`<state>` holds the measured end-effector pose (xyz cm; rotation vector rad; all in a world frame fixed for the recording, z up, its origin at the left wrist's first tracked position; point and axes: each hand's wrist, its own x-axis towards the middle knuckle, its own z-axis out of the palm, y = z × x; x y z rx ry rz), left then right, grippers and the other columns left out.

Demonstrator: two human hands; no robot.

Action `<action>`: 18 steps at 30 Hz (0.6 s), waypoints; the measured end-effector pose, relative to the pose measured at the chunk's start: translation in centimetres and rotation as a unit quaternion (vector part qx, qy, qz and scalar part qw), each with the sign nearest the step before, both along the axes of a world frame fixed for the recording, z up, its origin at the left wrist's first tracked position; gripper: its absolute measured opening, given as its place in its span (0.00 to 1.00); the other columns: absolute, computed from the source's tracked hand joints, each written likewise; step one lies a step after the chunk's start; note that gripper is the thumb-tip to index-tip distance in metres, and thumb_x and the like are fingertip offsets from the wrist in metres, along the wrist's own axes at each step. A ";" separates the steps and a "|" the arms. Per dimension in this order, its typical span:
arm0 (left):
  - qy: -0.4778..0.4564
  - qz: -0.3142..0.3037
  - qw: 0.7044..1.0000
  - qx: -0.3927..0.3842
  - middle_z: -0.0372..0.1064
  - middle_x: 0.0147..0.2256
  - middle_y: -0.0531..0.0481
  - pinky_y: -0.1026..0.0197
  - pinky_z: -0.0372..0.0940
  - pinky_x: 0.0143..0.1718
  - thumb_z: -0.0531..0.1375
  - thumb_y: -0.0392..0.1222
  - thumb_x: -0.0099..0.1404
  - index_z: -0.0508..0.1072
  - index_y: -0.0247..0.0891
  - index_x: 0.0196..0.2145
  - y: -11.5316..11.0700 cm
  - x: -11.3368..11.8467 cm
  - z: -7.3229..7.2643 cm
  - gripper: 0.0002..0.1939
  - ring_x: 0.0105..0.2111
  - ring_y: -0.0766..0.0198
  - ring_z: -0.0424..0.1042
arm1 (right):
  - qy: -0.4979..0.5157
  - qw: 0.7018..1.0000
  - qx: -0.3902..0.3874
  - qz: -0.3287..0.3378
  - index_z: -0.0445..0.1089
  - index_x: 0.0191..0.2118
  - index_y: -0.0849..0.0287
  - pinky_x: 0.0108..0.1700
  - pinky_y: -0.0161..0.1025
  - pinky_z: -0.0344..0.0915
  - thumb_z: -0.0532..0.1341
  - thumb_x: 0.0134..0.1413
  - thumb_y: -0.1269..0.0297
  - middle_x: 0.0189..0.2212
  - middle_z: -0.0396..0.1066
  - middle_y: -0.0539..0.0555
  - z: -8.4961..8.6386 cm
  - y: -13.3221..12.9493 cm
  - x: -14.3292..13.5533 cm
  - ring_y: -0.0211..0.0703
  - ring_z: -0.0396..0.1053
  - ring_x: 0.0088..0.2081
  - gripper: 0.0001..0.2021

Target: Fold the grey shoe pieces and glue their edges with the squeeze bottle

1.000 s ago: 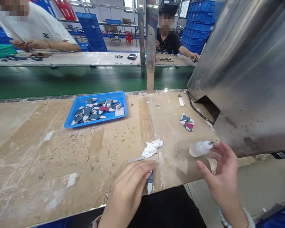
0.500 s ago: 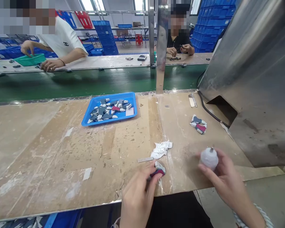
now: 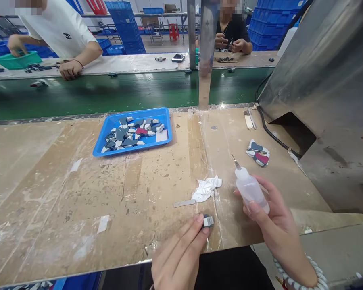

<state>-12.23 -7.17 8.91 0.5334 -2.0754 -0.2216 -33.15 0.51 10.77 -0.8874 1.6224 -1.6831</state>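
Note:
My left hand (image 3: 181,249) is closed on a small dark and pale grey part (image 3: 208,221) at the table's front edge; the fingers hide most of it. In my right hand (image 3: 272,217) is a translucent squeeze bottle (image 3: 250,189), its thin metal needle tip pointing up and to the left. Just beyond my left hand lie a crumpled white cloth (image 3: 206,188) and a flat metal strip (image 3: 184,203). Several similar parts in dark grey, white and crimson (image 3: 258,153) rest beyond the bottle.
A blue tray (image 3: 97,148) of similar parts stands left of centre. Behind it runs a green conveyor belt (image 3: 124,94), with a metal post (image 3: 204,60) before it. A large metal housing (image 3: 329,121) borders the right side. Two people work across the belt.
My right hand has turned the bottle from end-on to sideways, with its needle now pointing up-left. My left hand has turned the part, so its pale end faces me. The view has shifted slightly.

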 end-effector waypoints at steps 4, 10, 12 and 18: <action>-0.006 -0.014 1.000 0.008 0.79 0.49 0.44 0.60 0.78 0.47 0.63 0.17 0.56 0.79 0.32 0.47 -0.1 0.1 0.2 0.23 0.48 0.56 0.79 | -0.098 0.991 -0.073 -0.062 0.72 0.49 0.50 0.25 0.34 0.65 0.64 0.60 0.52 0.28 0.73 0.52 0.9 -0.3 0.5 0.39 0.66 0.25 0.14; -0.032 -0.021 0.999 0.031 0.79 0.50 0.44 0.58 0.78 0.48 0.64 0.17 0.57 0.78 0.33 0.48 0.1 0.3 0.8 0.23 0.48 0.56 0.79 | -0.224 0.960 -0.093 -0.139 0.73 0.43 0.51 0.23 0.32 0.61 0.69 0.53 0.52 0.28 0.60 0.49 1.4 0.2 0.1 0.35 0.54 0.24 0.14; -0.028 -0.024 0.999 0.028 0.79 0.49 0.44 0.59 0.78 0.47 0.65 0.18 0.57 0.78 0.32 0.47 0.1 0.1 1.0 0.21 0.48 0.56 0.79 | -0.234 0.956 -0.085 -0.156 0.72 0.41 0.51 0.22 0.31 0.60 0.69 0.53 0.50 0.32 0.60 0.50 1.4 0.5 -0.4 0.35 0.53 0.25 0.14; -0.022 -0.024 0.999 0.033 0.80 0.47 0.43 0.59 0.78 0.46 0.66 0.17 0.56 0.78 0.32 0.44 0.0 -0.2 1.2 0.21 0.46 0.56 0.80 | -0.149 0.968 -0.145 -0.140 0.70 0.35 0.52 0.23 0.33 0.63 0.63 0.57 0.49 0.37 0.65 0.52 1.2 0.6 0.9 0.37 0.63 0.26 0.12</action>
